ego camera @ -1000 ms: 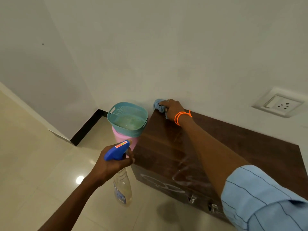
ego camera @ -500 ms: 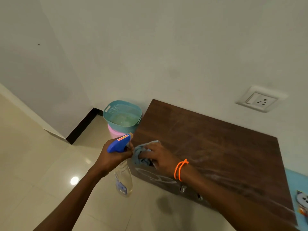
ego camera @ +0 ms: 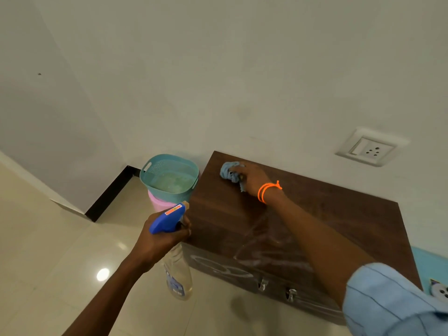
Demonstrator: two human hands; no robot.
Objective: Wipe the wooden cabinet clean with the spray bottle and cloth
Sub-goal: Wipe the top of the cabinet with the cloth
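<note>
A dark brown wooden cabinet [ego camera: 334, 221] stands against the white wall, its top streaked with pale smears near the front. My right hand [ego camera: 252, 179], with an orange band at the wrist, presses a bunched light-blue cloth [ego camera: 229, 171] onto the top near the far left corner. My left hand [ego camera: 161, 238] grips a clear spray bottle [ego camera: 178, 275] with a blue trigger head, held off the cabinet's front left corner with the bottle body hanging down over the floor.
A teal perforated basket [ego camera: 169, 177] sits on a pink container [ego camera: 157, 202] right beside the cabinet's left side. A wall socket [ego camera: 371, 149] is above the cabinet. Metal handles [ego camera: 263, 284] stick out of the cabinet front. Glossy beige tiles cover the floor.
My right hand slid the cloth from the far left corner to the front left corner, then back to the far left corner. The left hand with the bottle stayed roughly where it was.
</note>
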